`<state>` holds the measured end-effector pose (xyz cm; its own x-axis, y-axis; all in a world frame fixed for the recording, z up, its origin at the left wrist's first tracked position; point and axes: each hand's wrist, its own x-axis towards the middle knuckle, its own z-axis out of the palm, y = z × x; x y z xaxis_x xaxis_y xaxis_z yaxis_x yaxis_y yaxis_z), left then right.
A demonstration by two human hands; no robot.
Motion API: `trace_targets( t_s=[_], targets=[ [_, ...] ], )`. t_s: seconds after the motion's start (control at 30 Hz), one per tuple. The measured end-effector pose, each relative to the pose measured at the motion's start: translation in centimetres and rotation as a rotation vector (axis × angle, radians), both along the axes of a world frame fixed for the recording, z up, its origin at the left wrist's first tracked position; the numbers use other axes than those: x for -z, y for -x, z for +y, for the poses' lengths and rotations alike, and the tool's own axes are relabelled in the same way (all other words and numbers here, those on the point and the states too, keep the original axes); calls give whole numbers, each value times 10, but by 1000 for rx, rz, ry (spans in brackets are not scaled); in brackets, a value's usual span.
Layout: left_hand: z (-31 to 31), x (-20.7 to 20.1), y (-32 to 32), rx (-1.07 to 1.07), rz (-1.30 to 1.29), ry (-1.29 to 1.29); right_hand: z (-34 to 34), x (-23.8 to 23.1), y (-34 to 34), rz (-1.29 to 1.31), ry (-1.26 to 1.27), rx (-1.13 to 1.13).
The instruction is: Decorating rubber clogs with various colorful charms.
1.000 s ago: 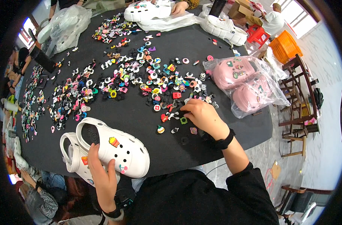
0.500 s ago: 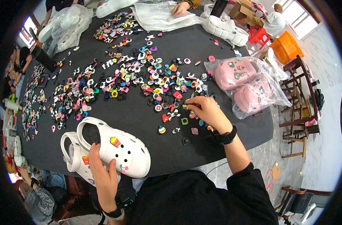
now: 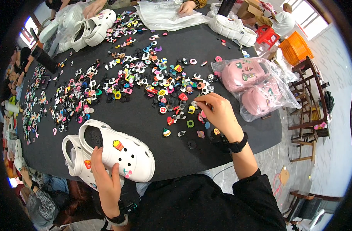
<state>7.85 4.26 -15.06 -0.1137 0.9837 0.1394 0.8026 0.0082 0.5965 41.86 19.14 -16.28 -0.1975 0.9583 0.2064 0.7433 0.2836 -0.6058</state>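
Note:
My left hand (image 3: 106, 180) grips the side of a white clog (image 3: 118, 151) at the near edge of the black table (image 3: 137, 119). The clog carries a few small charms, and a second white clog (image 3: 75, 163) lies under it. My right hand (image 3: 219, 114) rests among loose colourful shoe charms (image 3: 172, 86), fingertips pinched on a small charm near the pile's right edge. A black watch sits on that wrist.
Two pink clogs in clear bags (image 3: 257, 86) lie at the right. More white clogs (image 3: 95, 25) and another white clog (image 3: 234, 27) sit at the far side, where other people's hands (image 3: 185, 7) work. Wooden chairs (image 3: 307, 111) stand to the right.
My right hand has moved a little up and right along the charm pile and now pinches a charm. The left hand and white clog stay in place.

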Motion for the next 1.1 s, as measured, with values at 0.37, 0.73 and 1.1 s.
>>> trace_targets(
  t_s=[0.37,0.73,1.1],
  targets=[
    [2,-1,0,-12,-9,-5,-15,26,30,-289,-129,-179],
    [1,1,1,-13,11,-6,-7,32,19,-184,15,-134],
    [1,2,0,-20,16,-2,-5,22,18,-98,-70,-55]
  ],
)
